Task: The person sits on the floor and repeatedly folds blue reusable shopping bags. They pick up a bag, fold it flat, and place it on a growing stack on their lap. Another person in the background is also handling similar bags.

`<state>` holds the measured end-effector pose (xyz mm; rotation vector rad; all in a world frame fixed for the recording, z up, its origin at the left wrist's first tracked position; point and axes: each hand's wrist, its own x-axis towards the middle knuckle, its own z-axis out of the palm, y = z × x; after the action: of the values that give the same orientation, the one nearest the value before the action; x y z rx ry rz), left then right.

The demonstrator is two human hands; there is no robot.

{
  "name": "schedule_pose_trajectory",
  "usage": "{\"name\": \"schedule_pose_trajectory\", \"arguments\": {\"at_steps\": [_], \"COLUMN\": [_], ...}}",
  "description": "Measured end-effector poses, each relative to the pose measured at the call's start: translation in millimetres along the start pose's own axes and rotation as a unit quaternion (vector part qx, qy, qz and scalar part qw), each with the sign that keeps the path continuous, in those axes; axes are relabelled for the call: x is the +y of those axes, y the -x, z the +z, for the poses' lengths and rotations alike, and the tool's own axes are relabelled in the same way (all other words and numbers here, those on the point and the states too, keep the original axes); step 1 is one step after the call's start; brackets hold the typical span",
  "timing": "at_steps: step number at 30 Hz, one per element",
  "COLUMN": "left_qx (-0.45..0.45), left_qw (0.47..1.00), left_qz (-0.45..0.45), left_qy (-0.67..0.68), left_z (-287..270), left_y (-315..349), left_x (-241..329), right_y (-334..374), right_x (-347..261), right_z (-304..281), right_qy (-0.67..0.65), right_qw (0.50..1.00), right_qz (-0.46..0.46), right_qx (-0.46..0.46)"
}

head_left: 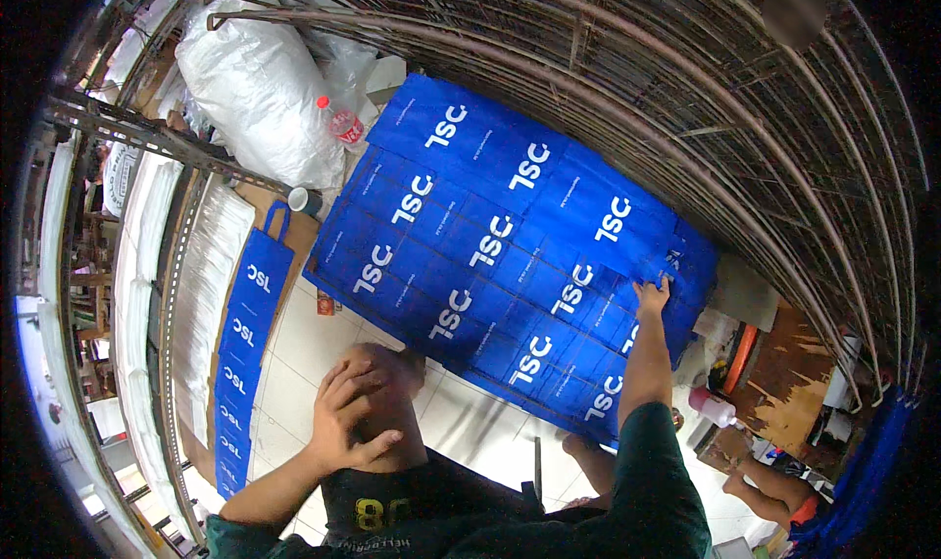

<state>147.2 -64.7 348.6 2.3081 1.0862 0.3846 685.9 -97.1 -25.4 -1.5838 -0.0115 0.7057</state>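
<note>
Left hand (353, 407) loosely spread; right hand (651, 297) seemingly on blue printed fabric (510, 260), its grip too indistinct for certainty.

Open room lies above the blue sheets (470, 275), while wire racks (686, 89) wall off their far side.

You wear a dark green top (676, 476), its plain, loose right sleeve (655, 441) softly creased and ending around the elbow. Your left sleeve (240, 539) shows the same dark green. Your left hand (343, 422) and right hand (652, 297) are bare. Between the sleeves, a black garment (470, 495) bears bold yellow print (370, 513) above smaller greyish lettering (368, 542).
</note>
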Motion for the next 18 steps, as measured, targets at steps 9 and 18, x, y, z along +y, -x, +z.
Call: {"name": "schedule_pose_trajectory", "arguments": {"at_steps": [9,18], "left_qx": [0.012,0.008], "left_qw": [0.999,0.999], "left_qz": [-0.034,-0.041], "left_qy": [-0.007,0.001], "left_z": [2,5], "left_y": [-16,-25], "left_x": [-3,-4], "right_y": [-19,-3], "right_x": [0,-2], "right_z": [9,22], "right_qy": [0.025,0.0], "right_qw": [0.999,0.995], "right_qz": [-0.013,0.083], "right_qx": [-0.027,0.056]}}
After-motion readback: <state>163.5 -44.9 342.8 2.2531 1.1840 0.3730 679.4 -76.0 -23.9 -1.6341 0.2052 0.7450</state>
